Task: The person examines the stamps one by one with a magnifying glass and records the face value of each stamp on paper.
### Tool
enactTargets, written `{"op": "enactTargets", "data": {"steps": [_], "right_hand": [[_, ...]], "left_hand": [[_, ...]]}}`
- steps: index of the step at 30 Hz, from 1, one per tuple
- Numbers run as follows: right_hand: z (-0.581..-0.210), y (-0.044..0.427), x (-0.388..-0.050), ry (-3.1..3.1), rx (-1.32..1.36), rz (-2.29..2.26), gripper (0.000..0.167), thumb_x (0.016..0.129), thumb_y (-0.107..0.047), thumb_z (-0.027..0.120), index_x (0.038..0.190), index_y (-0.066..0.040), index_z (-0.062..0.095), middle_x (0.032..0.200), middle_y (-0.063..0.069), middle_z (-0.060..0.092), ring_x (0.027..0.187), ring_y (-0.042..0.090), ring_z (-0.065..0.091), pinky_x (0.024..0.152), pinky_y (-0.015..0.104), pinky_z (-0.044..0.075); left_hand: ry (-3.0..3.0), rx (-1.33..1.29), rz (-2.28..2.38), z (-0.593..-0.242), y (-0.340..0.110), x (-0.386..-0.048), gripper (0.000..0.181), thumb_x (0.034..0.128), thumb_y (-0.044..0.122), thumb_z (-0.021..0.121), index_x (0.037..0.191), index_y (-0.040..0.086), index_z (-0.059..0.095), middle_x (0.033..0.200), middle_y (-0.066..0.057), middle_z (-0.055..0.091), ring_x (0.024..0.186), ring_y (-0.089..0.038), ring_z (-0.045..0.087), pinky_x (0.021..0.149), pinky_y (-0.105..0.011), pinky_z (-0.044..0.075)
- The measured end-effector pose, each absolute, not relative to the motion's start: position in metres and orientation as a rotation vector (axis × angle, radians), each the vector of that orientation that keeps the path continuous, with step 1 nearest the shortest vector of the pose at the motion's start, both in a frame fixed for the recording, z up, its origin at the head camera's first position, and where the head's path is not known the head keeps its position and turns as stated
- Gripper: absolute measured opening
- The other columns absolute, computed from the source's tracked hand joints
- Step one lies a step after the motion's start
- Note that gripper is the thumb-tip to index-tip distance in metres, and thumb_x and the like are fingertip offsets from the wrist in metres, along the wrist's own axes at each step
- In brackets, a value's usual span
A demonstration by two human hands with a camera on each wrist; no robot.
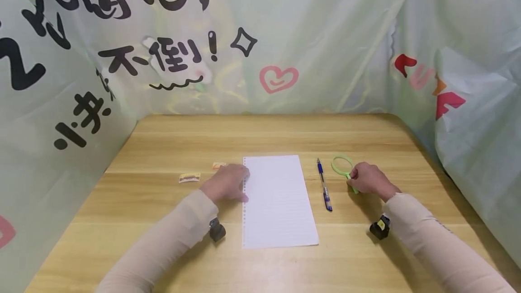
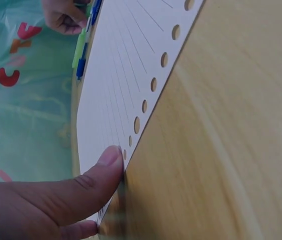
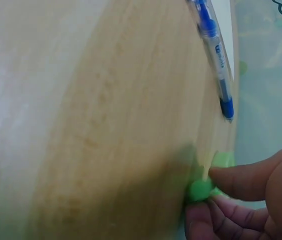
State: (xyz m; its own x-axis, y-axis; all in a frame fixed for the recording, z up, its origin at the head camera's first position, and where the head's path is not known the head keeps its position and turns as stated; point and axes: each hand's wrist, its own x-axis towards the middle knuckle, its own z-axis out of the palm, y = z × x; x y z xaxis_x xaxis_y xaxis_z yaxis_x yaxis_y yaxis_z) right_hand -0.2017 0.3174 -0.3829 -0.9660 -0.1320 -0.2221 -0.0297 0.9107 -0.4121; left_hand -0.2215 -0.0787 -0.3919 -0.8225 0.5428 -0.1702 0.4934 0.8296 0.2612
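Observation:
My left hand [image 1: 228,182] rests at the left edge of a lined white sheet of paper [image 1: 278,202] with punched holes. In the left wrist view its thumb [image 2: 103,167] touches the holed margin, and another fingertip lies lower along that edge. My right hand [image 1: 370,179] pinches the handle of a light green magnifying glass [image 1: 333,166] between thumb and fingers. The right wrist view shows the rounded green handle end [image 3: 201,190] there. Between sheet and magnifying glass lies a clear pen with blue ends [image 1: 324,186].
Two small printed paper pieces lie left of the sheet: one [image 1: 189,177] in full view, the other [image 1: 218,165] partly behind my left hand. The wooden table [image 1: 163,139] is bordered by printed cloth [image 1: 333,40] at the back and both sides.

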Motion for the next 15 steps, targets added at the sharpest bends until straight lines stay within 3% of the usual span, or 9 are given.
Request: {"op": "enactTargets", "data": {"steps": [7,10,15], "right_hand": [[-0.380,0.314,-0.202,2.861,-0.099,-0.632,0.031,0.093,-0.026,0.063,0.093,0.005,0.057,0.080,0.012,0.061,0.068,0.022,0.056,0.057,0.034,0.046],[-0.380,0.309,-0.201,2.890,-0.118,-0.644,0.030,0.093,-0.026,0.061,0.093,0.003,0.056,0.085,0.013,0.062,0.073,0.024,0.056,0.061,0.036,0.046],[-0.375,0.299,-0.207,2.886,-0.192,-0.702,0.022,0.095,-0.021,0.060,0.095,0.000,0.057,0.075,0.007,0.060,0.063,0.019,0.054,0.058,0.035,0.045]], "left_hand": [[2.760,0.776,0.283,-0.396,-0.078,-0.219,0.041,0.0676,0.033,0.088,0.080,0.016,0.052,0.074,0.003,0.050,0.067,-0.016,0.046,0.065,-0.032,0.040],[2.758,0.783,0.303,-0.398,-0.080,-0.216,0.041,0.0679,0.033,0.088,0.083,0.015,0.053,0.074,0.003,0.050,0.068,-0.016,0.047,0.066,-0.033,0.040],[2.783,0.814,0.318,-0.393,-0.080,-0.217,0.041,0.0676,0.032,0.088,0.081,0.015,0.053,0.072,0.004,0.049,0.066,-0.014,0.046,0.063,-0.031,0.040]]}}
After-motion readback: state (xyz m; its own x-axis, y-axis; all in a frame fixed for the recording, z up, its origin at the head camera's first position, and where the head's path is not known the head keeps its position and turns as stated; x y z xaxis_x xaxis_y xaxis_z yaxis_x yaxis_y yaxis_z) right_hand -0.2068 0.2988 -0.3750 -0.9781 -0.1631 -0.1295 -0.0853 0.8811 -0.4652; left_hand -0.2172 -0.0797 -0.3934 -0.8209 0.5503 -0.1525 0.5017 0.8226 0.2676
